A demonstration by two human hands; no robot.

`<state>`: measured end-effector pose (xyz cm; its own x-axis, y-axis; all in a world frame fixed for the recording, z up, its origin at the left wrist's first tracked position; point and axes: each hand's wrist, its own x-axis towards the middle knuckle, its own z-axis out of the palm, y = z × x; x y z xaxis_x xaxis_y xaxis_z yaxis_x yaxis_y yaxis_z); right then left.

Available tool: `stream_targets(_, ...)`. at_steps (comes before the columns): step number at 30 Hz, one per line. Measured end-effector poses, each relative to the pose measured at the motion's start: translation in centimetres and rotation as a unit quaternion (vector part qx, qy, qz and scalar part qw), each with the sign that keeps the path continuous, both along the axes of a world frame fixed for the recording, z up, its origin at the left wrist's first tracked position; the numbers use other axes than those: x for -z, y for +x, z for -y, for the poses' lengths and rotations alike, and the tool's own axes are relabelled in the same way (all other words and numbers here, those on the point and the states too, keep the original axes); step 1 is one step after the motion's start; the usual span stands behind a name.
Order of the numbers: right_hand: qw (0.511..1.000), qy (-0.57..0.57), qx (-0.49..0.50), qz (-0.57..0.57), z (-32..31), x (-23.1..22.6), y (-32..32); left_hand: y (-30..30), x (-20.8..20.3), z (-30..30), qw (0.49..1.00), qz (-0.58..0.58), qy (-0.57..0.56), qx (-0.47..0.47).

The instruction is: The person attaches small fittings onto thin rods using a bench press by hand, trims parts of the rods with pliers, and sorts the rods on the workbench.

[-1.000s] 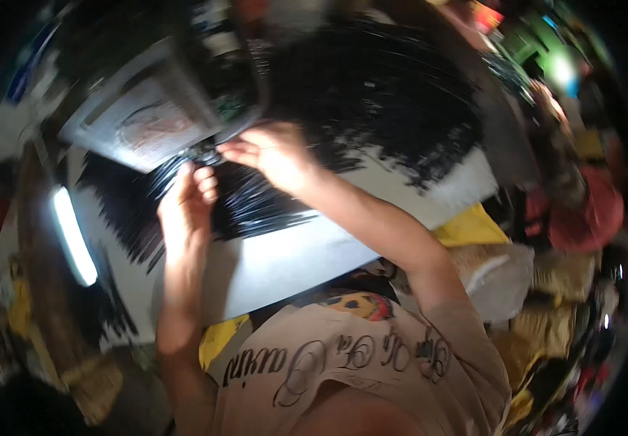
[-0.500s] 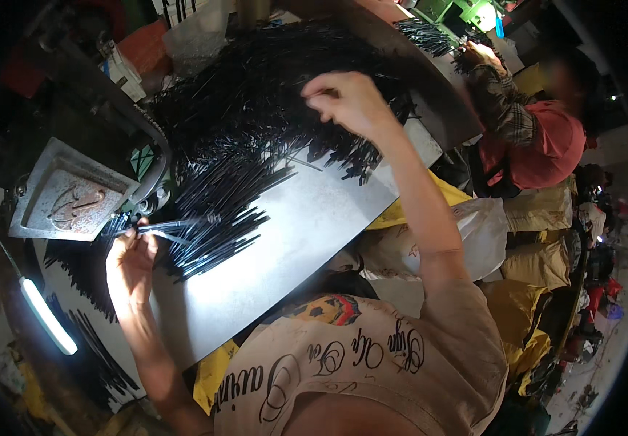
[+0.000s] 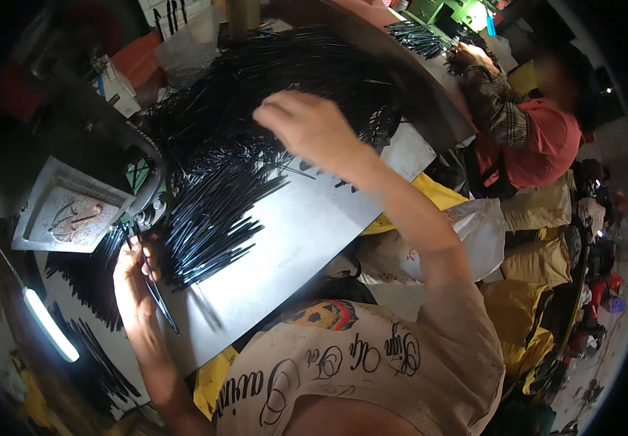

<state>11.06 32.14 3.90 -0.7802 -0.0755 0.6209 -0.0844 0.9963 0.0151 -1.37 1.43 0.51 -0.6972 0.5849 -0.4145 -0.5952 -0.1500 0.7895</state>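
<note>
Slim black rods [image 3: 163, 307], pinched between thumb and fingers of the left hand [image 3: 136, 272], just below the grey metal guard [image 3: 74, 211], with free ends slanting down over the pale tabletop [image 3: 307, 225]. More of the same in a bundle [image 3: 216, 225] just to the right, roughly aligned. Right hand [image 3: 303, 123] above the dark heap [image 3: 212, 109], fingers curled and blurred; cannot tell whether gripping anything.

Judging by thinness and straightness, likely very light, fairly stiff yet springy over the length. Glossy in the lamplight, so probably smooth and apt to slide or fan out when loosely held. Seems unlikely to shatter, but might bend if pressed from the side. Probably best taken near the middle with a fingertip pinch, or by evened-up ends when several together.

As for writing: large black cursive lettering, inverted in view, across the beige shirt [image 3: 372, 356]; red marks, too small to make out, on the white sack [image 3: 430, 240]; a rusty raised emblem on the guard. Cannot see any label on the rods.
</note>
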Motion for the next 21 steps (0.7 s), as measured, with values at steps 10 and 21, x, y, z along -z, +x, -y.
stream_targets(10, 0.942, -0.242, -0.168, 0.162, 10.9, 1.5, -4.5, 2.3, -1.6, -0.8, 0.986, -0.106, -0.085, -0.092)
stream_targets(21, 0.663, -0.669, -0.198, 0.274, 12.9, 3.5, -8.1, 1.9, -1.0, -0.1, 0.989, -0.078, -0.069, -0.108)
